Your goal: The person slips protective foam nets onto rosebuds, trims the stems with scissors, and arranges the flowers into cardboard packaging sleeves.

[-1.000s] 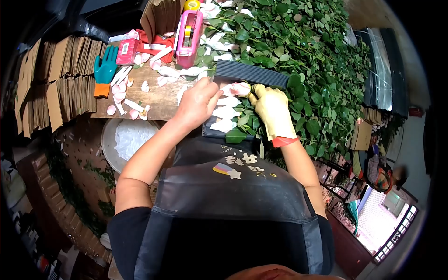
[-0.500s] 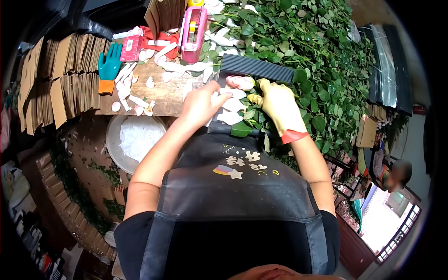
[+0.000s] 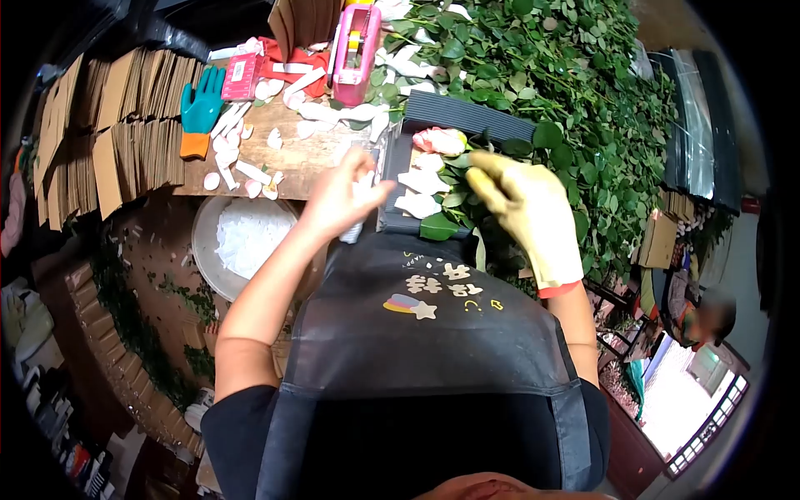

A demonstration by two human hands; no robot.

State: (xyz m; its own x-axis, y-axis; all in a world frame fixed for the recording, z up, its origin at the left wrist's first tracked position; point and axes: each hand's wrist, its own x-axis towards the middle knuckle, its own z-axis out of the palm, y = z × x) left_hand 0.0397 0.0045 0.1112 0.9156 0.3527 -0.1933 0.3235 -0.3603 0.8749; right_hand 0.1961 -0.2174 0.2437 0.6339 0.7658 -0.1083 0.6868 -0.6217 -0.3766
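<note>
A pink rose (image 3: 440, 142) lies on a black corrugated board (image 3: 402, 218), beside several white-wrapped flower heads (image 3: 419, 182) with green leaves. To the left of the board is my left hand (image 3: 337, 200), bare, its fingers curled around a white piece (image 3: 363, 179) that is partly hidden by the hand. My right hand (image 3: 529, 208), in a yellow glove, is just right of the flowers. Its fingers are apart and hold nothing. The far part of the board (image 3: 471, 117) is raised behind the rose.
Leafy stems (image 3: 533, 75) are heaped at the back right. A pink tape dispenser (image 3: 354, 62), a teal glove (image 3: 202, 104), a pink ruler (image 3: 242, 77) and stacked cardboard (image 3: 137, 158) stand or lie left. A bucket (image 3: 200, 250) with white pieces is below. Another person (image 3: 696, 312) is far right.
My right hand has drawn back to the right, away from the rose. My left hand has shifted left, off the board's edge, with white material still in its fingers.
</note>
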